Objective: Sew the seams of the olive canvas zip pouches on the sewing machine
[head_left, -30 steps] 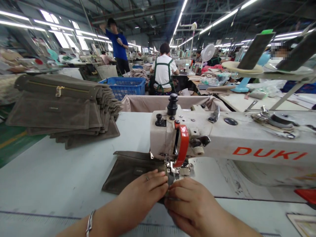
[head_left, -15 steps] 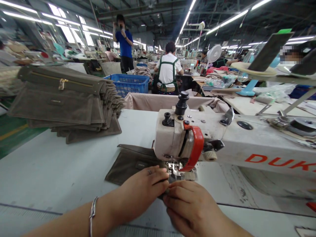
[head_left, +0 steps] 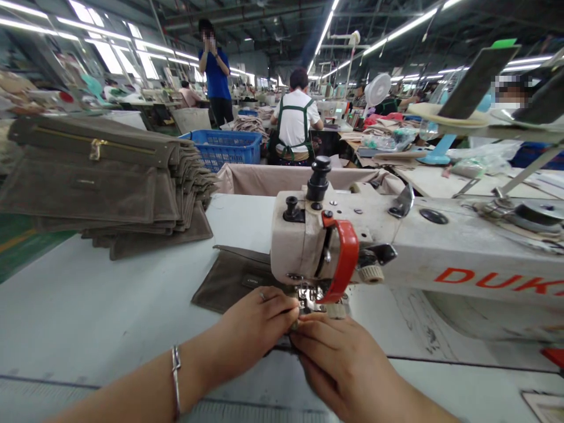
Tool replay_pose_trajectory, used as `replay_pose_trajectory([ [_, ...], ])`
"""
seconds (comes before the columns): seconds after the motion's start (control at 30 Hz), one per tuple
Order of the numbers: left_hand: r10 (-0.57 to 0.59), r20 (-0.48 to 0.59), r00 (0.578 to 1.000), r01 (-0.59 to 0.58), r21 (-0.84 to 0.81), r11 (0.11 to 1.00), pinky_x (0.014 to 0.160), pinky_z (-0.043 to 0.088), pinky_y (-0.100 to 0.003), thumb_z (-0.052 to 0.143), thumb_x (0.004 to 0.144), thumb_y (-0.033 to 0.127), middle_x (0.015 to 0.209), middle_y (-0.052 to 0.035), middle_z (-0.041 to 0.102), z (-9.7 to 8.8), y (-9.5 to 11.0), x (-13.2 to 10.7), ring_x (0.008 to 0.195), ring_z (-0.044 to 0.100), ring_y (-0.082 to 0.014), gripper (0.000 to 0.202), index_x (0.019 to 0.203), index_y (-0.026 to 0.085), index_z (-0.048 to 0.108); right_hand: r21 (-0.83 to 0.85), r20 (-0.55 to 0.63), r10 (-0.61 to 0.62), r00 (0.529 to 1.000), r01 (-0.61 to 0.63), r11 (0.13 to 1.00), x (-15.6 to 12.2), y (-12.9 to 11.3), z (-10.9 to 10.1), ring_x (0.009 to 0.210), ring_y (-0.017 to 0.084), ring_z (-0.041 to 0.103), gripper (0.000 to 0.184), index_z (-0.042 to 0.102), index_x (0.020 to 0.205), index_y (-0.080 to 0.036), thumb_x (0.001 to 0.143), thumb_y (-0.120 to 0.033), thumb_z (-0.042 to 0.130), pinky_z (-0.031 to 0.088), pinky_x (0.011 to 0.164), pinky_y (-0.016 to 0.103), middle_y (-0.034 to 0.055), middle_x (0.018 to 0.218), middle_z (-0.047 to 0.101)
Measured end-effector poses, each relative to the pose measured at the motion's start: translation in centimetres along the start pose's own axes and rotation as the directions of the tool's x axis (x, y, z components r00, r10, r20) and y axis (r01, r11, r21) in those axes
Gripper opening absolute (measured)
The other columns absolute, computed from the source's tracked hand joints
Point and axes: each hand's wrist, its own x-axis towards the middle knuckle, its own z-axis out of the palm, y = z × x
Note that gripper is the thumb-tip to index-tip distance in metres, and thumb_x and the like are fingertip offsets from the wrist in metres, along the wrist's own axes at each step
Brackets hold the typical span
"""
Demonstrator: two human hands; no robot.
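A dark olive-brown fabric bag panel (head_left: 231, 273) with a small label lies flat on the pale sewing table, its right side under the presser foot (head_left: 306, 295) of the sewing machine (head_left: 295, 235). My left hand (head_left: 259, 320) wears a ring and rests over the panel's near part, its fingers closed on the edge just in front of the foot. Against those fingertips, my right hand (head_left: 337, 355) pinches the same edge with thumb and fingers. Most of the pinched edge is hidden beneath both hands. A red curved guard (head_left: 348, 258) stands right above the fingers.
At the left, a tall stack of brown bag pieces (head_left: 88, 188) with zips sits on the table (head_left: 110, 317). Behind the machine are a pink cloth-lined bin (head_left: 259, 181) and a blue crate (head_left: 231, 147). Thread cones (head_left: 478, 82) stand at the right. Co-workers are farther back.
The bag panel has slid a little away from me under the presser foot, and both hands have moved forward with it. The whole view has shifted slightly.
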Motion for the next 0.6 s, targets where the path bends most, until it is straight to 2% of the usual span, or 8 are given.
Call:
replay_pose_trajectory([
  [0.1, 0.014, -0.015, 1.0, -0.013, 0.055, 0.998, 0.105, 0.047, -0.044, 0.056, 0.094, 0.011, 0.124, -0.0108, 0.063, -0.03, 0.15, -0.02, 0.116, 0.058, -0.0244, 0.032, 0.126, 0.01, 0.054, -0.009, -0.001, 0.005, 1.0, -0.005, 1.0, -0.1, -0.05, -0.1, 0.103, 0.024, 0.06, 0.03, 0.06, 0.119, -0.018, 0.091, -0.013, 0.05, 0.05, 0.09, 0.042, 0.0067, 0.112, 0.067],
  [0.23, 0.023, -0.103, 0.994, -0.021, 0.025, 0.999, 0.102, 0.05, -0.038, 0.052, 0.096, 0.01, 0.114, -0.0085, 0.067, -0.29, 0.36, 0.04, 0.11, 0.061, -0.0213, 0.025, 0.12, 0.011, 0.057, 0.0, 0.019, 0.031, 0.999, -0.031, 1.0, -0.15, -0.04, -0.13, 0.105, 0.026, 0.057, 0.03, 0.06, 0.118, -0.019, 0.091, -0.013, 0.049, 0.049, 0.089, 0.043, 0.0071, 0.112, 0.066],
  [0.33, -0.072, -0.209, 0.975, 0.061, -0.059, 0.996, 0.095, 0.054, -0.033, 0.047, 0.098, 0.011, 0.107, -0.0066, 0.07, -0.31, 0.45, -0.04, 0.103, 0.065, -0.0185, 0.019, 0.112, 0.014, 0.06, 0.017, 0.014, 0.035, 0.999, -0.035, 0.999, -0.39, 0.08, -0.03, 0.104, 0.025, 0.056, 0.033, 0.059, 0.122, -0.021, 0.091, -0.013, 0.051, 0.048, 0.089, 0.043, 0.0061, 0.113, 0.065],
  [0.43, -0.193, -0.298, 0.935, 0.151, -0.158, 0.976, 0.092, 0.055, -0.03, 0.048, 0.1, 0.017, 0.106, -0.0041, 0.07, -0.18, 0.57, -0.16, 0.1, 0.066, -0.0165, 0.017, 0.112, 0.018, 0.06, 0.027, 0.006, 0.035, 0.999, -0.035, 0.999, -0.6, 0.15, 0.0, 0.101, 0.025, 0.055, 0.035, 0.058, 0.123, -0.022, 0.089, -0.013, 0.052, 0.047, 0.087, 0.043, 0.0056, 0.113, 0.065],
  [0.6, -0.032, -0.272, 0.962, 0.007, -0.091, 0.996, 0.095, 0.053, -0.033, 0.046, 0.099, 0.012, 0.105, -0.0057, 0.071, -0.43, 1.0, 0.09, 0.099, 0.066, -0.0175, 0.018, 0.109, 0.016, 0.061, 0.019, 0.026, 0.051, 0.998, -0.052, 0.998, -0.57, 0.05, -0.11, 0.096, 0.024, 0.054, 0.027, 0.063, 0.114, -0.02, 0.09, -0.013, 0.051, 0.047, 0.082, 0.042, 0.006, 0.103, 0.064],
])
